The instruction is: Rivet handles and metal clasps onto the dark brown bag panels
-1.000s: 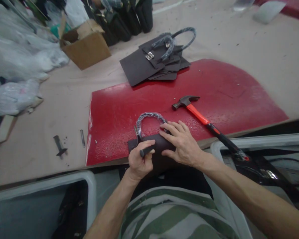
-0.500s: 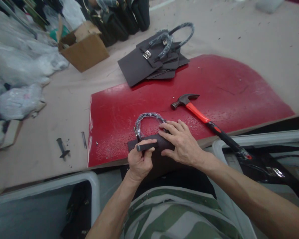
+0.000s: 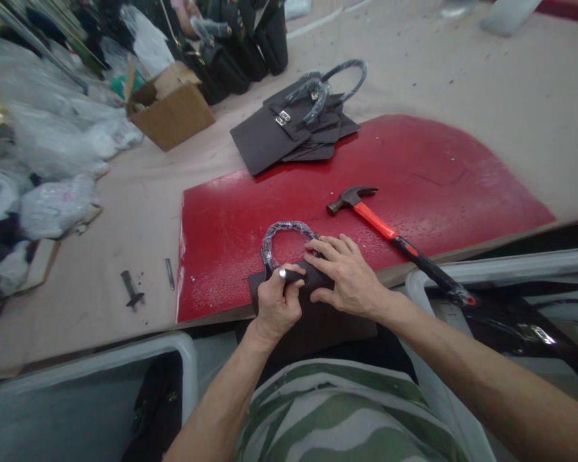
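My left hand [image 3: 278, 305] is closed around a short dark punch-like tool [image 3: 289, 275], whose round, shiny metal end faces up toward me. Its lower tip is hidden by my fingers and the leather. Beneath both hands lies a dark brown leather bag panel [image 3: 318, 321], overhanging the front edge of the board. A handle [image 3: 289, 226] wrapped in clear plastic arches from its far edge. My right hand [image 3: 349, 276] rests open on the panel, fingers spread near the handle's right end. Just beyond it, a claw hammer [image 3: 376, 221] with an orange and black grip lies on the red board [image 3: 414, 160].
Several brown bag panels [image 3: 264, 141] with wrapped handles are stacked behind. A dark tool with a collar [image 3: 131, 289] and a thin metal rod [image 3: 169, 274] lie left. Farther back are a cardboard box [image 3: 176, 122] and plastic bags [image 3: 58, 199]. White bins [image 3: 187, 359] flank me below.
The tool in my left hand has tipped more upright, so its shiny end now shows. My right hand stays on the panel. The whole view has shifted slightly.
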### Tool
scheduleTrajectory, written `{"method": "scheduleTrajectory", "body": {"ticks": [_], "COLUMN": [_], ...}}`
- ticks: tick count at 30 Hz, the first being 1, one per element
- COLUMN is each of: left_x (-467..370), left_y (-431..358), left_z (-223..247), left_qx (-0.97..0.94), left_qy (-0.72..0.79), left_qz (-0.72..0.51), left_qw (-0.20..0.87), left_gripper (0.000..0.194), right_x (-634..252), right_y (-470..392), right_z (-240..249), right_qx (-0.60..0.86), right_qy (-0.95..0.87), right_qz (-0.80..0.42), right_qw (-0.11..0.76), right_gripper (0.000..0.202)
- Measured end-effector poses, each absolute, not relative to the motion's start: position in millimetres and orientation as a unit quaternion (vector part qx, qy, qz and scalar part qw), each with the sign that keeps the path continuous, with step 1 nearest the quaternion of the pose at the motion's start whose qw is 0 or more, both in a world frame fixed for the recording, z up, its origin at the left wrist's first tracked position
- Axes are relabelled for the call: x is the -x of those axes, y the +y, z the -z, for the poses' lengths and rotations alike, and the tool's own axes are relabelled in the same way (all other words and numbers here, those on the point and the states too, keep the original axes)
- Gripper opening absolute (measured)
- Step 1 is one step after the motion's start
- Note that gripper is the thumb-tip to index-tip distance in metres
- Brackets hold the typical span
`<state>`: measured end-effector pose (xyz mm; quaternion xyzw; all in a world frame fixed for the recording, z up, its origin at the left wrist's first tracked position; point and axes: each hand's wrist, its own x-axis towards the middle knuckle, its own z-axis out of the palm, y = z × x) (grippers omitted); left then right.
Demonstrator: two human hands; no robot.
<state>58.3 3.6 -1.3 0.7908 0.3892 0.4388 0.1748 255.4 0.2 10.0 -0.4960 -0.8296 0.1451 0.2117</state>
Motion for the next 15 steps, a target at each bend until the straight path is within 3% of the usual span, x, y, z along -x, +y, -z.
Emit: {"method": "scheduleTrajectory", "body": {"ticks": [4, 7, 10, 12, 15], "left_x": [-57.5, -58.0, -59.8, -61.1, -62.7], "left_y": [6.2, 6.8, 6.1, 5.6, 5.4], "left_z": [2.2, 2.5, 3.0, 3.3, 4.2], "left_qx": [-0.794, -0.793, -0.794, -0.796, -0.796], "left_qy": [0.383, 0.385, 0.374, 0.366, 0.367], "left_qz": [-0.434, -0.431, -0.439, -0.443, -0.446], "left_qw": [0.187, 0.193, 0.191, 0.189, 0.182], "left_gripper": [0.014, 0.014, 0.013, 0.012, 0.013], "right_x": [-266.3, -290.0, -317.6, -330.7, -339.5], "right_y": [1.5, 1.6, 0.2, 0.9, 8.6], "right_z": [-11.2, -20.3, -35.9, -45.6, -55.3], "right_qx": [0.475, 0.559, 0.686, 0.737, 0.76], "right_qy": [-0.818, -0.75, -0.69, -0.654, -0.592], "right_qz": [-0.158, -0.083, -0.015, -0.072, -0.214], "right_qw": [0.284, 0.345, 0.231, 0.157, 0.162], "right_gripper": [0.053, 0.037, 0.029, 0.022, 0.008]}}
